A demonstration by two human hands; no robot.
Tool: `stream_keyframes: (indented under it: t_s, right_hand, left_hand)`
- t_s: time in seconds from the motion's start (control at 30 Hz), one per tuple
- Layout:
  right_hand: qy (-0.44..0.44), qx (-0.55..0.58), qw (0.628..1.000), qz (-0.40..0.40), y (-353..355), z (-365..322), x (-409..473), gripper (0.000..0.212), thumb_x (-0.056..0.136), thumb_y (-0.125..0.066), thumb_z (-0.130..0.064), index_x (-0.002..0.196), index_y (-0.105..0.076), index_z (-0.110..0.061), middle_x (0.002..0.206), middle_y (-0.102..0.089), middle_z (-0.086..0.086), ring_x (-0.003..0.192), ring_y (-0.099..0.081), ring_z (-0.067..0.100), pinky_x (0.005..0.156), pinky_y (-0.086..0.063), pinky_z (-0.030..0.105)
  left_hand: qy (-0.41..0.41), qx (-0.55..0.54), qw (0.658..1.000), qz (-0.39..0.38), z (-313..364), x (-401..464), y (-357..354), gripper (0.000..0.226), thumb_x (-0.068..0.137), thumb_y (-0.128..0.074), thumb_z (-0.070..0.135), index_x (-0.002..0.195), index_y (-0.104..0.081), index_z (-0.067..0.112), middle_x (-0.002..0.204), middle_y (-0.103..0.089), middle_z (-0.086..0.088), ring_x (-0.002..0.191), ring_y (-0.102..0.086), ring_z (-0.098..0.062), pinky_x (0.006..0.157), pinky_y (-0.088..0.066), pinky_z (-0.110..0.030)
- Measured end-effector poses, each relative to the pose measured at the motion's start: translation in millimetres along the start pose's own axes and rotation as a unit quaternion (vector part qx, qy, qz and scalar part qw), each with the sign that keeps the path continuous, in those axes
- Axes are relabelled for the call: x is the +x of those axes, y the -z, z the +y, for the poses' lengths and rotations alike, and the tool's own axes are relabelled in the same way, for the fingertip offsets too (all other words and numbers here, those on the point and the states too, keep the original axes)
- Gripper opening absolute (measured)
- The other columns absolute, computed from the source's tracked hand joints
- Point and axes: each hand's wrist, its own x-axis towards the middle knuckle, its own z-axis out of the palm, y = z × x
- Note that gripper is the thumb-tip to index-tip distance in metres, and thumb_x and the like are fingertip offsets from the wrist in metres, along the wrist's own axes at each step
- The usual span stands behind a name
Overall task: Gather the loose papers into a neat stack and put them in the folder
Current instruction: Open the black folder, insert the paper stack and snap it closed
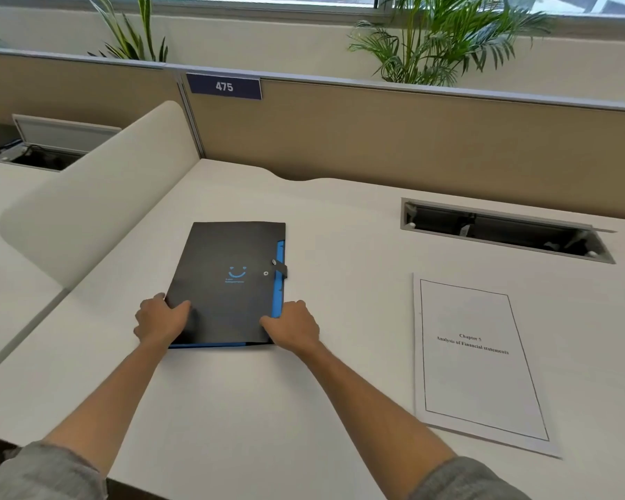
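Note:
A black folder point(228, 279) with a blue smile logo and blue inner edge lies closed on the white desk point(267, 409), its strap snapped over the right side. My left hand point(161, 319) grips the folder's near left corner, thumb on the cover. My right hand point(293, 328) grips its near right corner. To the right, apart from the folder, a stack of white papers point(477, 366) lies flat, the top sheet printed with a frame and a chapter title.
An open cable hatch point(506, 230) is sunk in the desk at the back right. A beige partition point(376, 138) with a "475" sign point(224, 87) closes the far side. A rounded white divider point(98, 200) stands at left. Plants rise behind the partition.

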Motion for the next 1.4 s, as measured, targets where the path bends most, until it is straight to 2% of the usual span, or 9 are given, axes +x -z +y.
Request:
stream_keyframes:
  t_s: [0.23, 0.43, 0.6, 0.73, 0.87, 1.1, 1.2, 1.3, 1.4]
  right_hand:
    - [-0.077, 0.172, 0.982, -0.015, 0, -15, 3, 0.03, 0.079, -0.058, -0.038, 0.091, -0.049, -0.011, 0.1, -0.054, 0.008, 0.087, -0.055, 0.023, 0.07, -0.042, 0.032]
    - [-0.09, 0.217, 0.971, 0.037, 11, 1, 3, 0.022, 0.079, -0.05, -0.003, 0.063, -0.045, -0.018, 0.065, -0.043, 0.001, 0.062, -0.041, 0.021, 0.057, -0.033, 0.028]
    - [-0.111, 0.23, 0.965, 0.053, 23, 28, 3, 0.042, 0.085, -0.06, -0.008, 0.126, -0.057, -0.017, 0.122, -0.062, 0.004, 0.111, -0.061, 0.025, 0.091, -0.05, 0.032]
    - [-0.087, 0.211, 0.971, 0.071, 35, 53, -6, 0.039, 0.086, -0.06, -0.006, 0.125, -0.06, -0.013, 0.123, -0.067, 0.008, 0.11, -0.064, 0.026, 0.095, -0.051, 0.035]
    - [-0.079, 0.177, 0.977, 0.094, 51, 77, -17, 0.036, 0.086, -0.061, -0.005, 0.122, -0.062, -0.009, 0.118, -0.069, 0.011, 0.107, -0.065, 0.028, 0.094, -0.053, 0.037]
    - [-0.075, 0.132, 0.979, 0.136, 78, 118, -37, 0.027, 0.087, -0.064, -0.005, 0.115, -0.065, -0.006, 0.109, -0.07, 0.011, 0.097, -0.067, 0.026, 0.083, -0.053, 0.029]
    - [-0.075, 0.106, 0.98, 0.149, 89, 129, -45, 0.007, 0.085, -0.062, -0.004, 0.091, -0.065, -0.006, 0.083, -0.068, 0.008, 0.073, -0.062, 0.019, 0.065, -0.045, 0.022]
    - [-0.081, 0.088, 0.98, 0.158, 97, 140, -51, 0.024, 0.079, -0.06, -0.001, 0.063, -0.045, -0.011, 0.059, -0.046, 0.0, 0.053, -0.043, 0.013, 0.053, -0.033, 0.023]
    - [-0.085, 0.069, 0.982, 0.155, 105, 150, -59, 0.021, 0.078, -0.059, -0.003, 0.065, -0.044, -0.01, 0.061, -0.046, 0.004, 0.056, -0.043, 0.017, 0.055, -0.033, 0.026]
  left_hand:
    - [0.007, -0.05, 0.999, -0.015, 3, 0, -3, 0.049, 0.085, -0.066, 0.029, 0.127, -0.055, 0.007, 0.127, -0.051, -0.021, 0.117, -0.049, -0.042, 0.097, -0.044, -0.054]
    - [0.036, -0.191, 0.981, -0.013, 5, -3, -10, 0.048, 0.08, -0.059, 0.003, 0.126, -0.057, 0.016, 0.123, -0.062, -0.012, 0.11, -0.057, -0.036, 0.096, -0.048, -0.053]
    - [0.058, -0.279, 0.958, -0.016, 16, -16, -19, 0.038, 0.081, -0.053, -0.001, 0.111, -0.062, 0.021, 0.105, -0.067, -0.011, 0.091, -0.064, -0.035, 0.087, -0.054, -0.05]
    - [0.025, -0.31, 0.95, -0.039, 30, -29, -30, 0.036, 0.083, -0.051, -0.003, 0.11, -0.063, 0.018, 0.102, -0.064, -0.011, 0.074, -0.059, -0.025, 0.058, -0.049, -0.031]
    - [0.0, -0.31, 0.949, -0.063, 46, -46, -44, 0.034, 0.084, -0.048, -0.004, 0.106, -0.062, 0.019, 0.1, -0.063, -0.009, 0.066, -0.056, -0.018, 0.052, -0.044, -0.025]
    - [-0.031, -0.297, 0.949, -0.104, 73, -81, -70, 0.039, 0.083, -0.044, -0.008, 0.104, -0.061, 0.021, 0.104, -0.062, -0.01, 0.077, -0.06, -0.025, 0.056, -0.046, -0.027]
    - [-0.035, -0.292, 0.949, -0.111, 82, -95, -78, 0.039, 0.084, -0.045, -0.008, 0.104, -0.06, 0.021, 0.107, -0.061, -0.01, 0.087, -0.061, -0.03, 0.065, -0.05, -0.035]
    - [-0.036, -0.275, 0.954, -0.114, 89, -109, -86, 0.038, 0.083, -0.046, -0.007, 0.106, -0.061, 0.02, 0.109, -0.06, -0.008, 0.092, -0.061, -0.03, 0.081, -0.052, -0.045]
    - [-0.043, -0.254, 0.96, -0.108, 93, -122, -94, 0.037, 0.084, -0.048, -0.007, 0.108, -0.062, 0.017, 0.112, -0.06, -0.009, 0.096, -0.059, -0.03, 0.092, -0.051, -0.049]
